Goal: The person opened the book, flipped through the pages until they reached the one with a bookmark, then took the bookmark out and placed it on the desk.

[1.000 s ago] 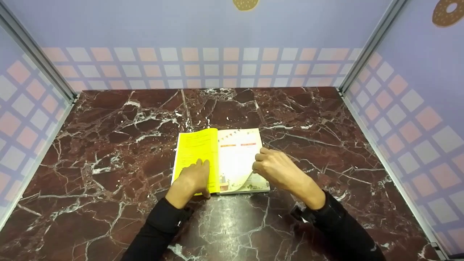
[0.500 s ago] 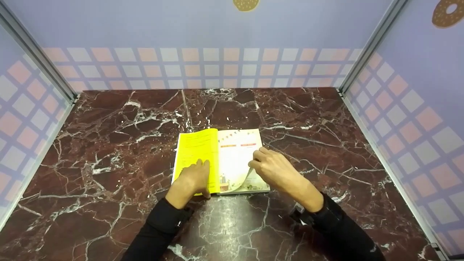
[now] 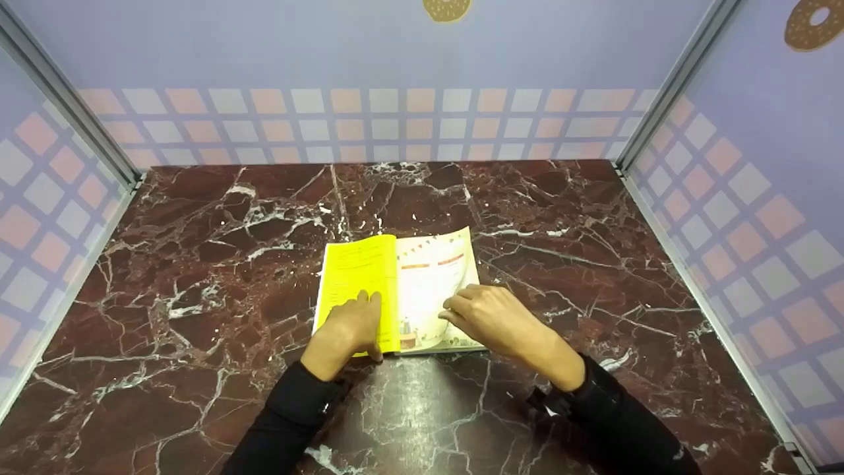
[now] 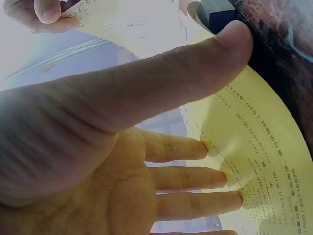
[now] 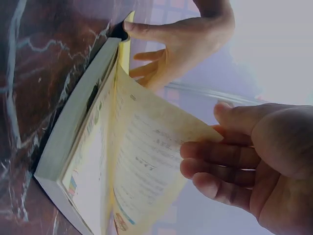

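A thick book lies open on the marbled table, its page block (image 5: 78, 115) showing in the right wrist view. The left side is a bright yellow page (image 3: 356, 267). My left hand (image 3: 346, 324) rests on it with straight fingers (image 4: 193, 178), thumb by the book's lower edge near the spine. On the right side is a pale page (image 3: 422, 297) with small bunting printed along its top. My right hand (image 3: 498, 318) pinches this page's lower outer corner between thumb and fingers and holds it lifted. The page (image 5: 146, 147) bends upward, with another printed page beneath it.
Dark red marbled tabletop (image 3: 217, 284) surrounds the book. A lilac back panel (image 3: 283, 46) with pink and white squares rises behind, and similar side panels (image 3: 738, 198) stand left and right with grey metal posts at the corners.
My right hand has moved left and slightly nearer, drawing the page's corner towards the spine, so the page lifts and more of the sheet below shows. My left hand has stayed put.
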